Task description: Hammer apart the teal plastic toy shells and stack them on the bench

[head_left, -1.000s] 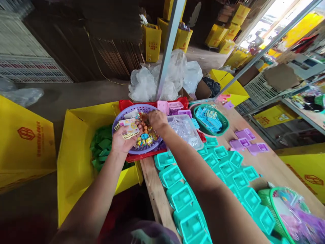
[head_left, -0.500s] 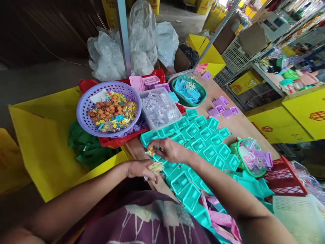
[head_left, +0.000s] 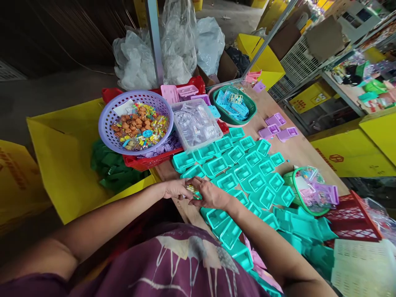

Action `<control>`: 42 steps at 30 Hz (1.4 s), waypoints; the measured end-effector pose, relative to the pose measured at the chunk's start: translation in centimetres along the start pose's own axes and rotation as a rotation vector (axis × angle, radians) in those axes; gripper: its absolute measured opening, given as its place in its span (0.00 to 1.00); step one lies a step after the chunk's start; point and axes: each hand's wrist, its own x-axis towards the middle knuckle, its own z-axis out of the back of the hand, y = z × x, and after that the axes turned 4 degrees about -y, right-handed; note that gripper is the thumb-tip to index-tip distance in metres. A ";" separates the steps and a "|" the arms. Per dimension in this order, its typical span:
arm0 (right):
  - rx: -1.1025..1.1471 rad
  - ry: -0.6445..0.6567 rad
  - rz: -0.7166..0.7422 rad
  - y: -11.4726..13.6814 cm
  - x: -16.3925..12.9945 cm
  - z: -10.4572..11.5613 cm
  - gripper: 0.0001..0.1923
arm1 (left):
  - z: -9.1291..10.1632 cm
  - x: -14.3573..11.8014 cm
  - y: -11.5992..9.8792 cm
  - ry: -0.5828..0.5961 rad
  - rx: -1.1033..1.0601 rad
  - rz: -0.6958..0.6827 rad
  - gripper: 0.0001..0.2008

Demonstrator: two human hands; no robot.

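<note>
My left hand (head_left: 175, 189) is closed on a small pale yellow piece (head_left: 191, 188), mostly covered by fingers. My right hand (head_left: 210, 193) meets it from the right, fingers bent over the same piece. What the right fingertips pinch is hidden. Just beyond the hands, teal plastic trays (head_left: 215, 166) lie in close rows on the table (head_left: 167, 173). A purple basket (head_left: 103, 131) at the back left holds brown figures and small colourful pieces, some in clear bags. Beside it stands a clear plastic box (head_left: 198, 128) of transparent parts.
A green basket (head_left: 252, 108) with blue parts sits at the back. Purple trays (head_left: 276, 119) and a small green basket (head_left: 292, 187) lie to the right, near a red crate (head_left: 355, 218). An open yellow carton (head_left: 62, 165) stands left of the table.
My right hand has come down and left from above the trays to meet my left hand, carrying small colourful bits. The left hand has risen slightly. The view has shifted a little.
</note>
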 end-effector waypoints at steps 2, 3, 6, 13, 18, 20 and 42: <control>-0.067 -0.012 0.020 -0.7 0.5 -0.3 0.21 | 0.3 -0.4 -0.4 0.010 -0.025 -0.012 0.16; -0.083 -0.030 0.024 -1.1 0.8 -0.4 0.18 | 0.5 -0.6 -0.6 0.009 -0.038 -0.019 0.18; -0.080 -0.117 0.039 -3.1 1.9 -0.1 0.13 | 1.4 -1.0 -1.5 -0.134 -0.030 -0.186 0.28; -0.017 -0.459 0.161 -7.0 3.8 -1.7 0.17 | 2.5 -1.0 -2.0 -0.592 0.289 -0.737 0.30; -0.057 -0.465 0.125 -8.4 4.4 -2.9 0.18 | 3.6 0.1 -1.4 -0.633 0.612 -0.811 0.19; -0.151 -0.445 0.067 -9.4 5.3 -2.9 0.17 | 4.4 1.0 -1.2 -0.710 0.717 -0.808 0.17; 0.541 -1.016 -0.499 -5.6 5.3 -7.6 0.17 | 2.1 2.2 4.2 -1.008 1.186 -0.943 0.41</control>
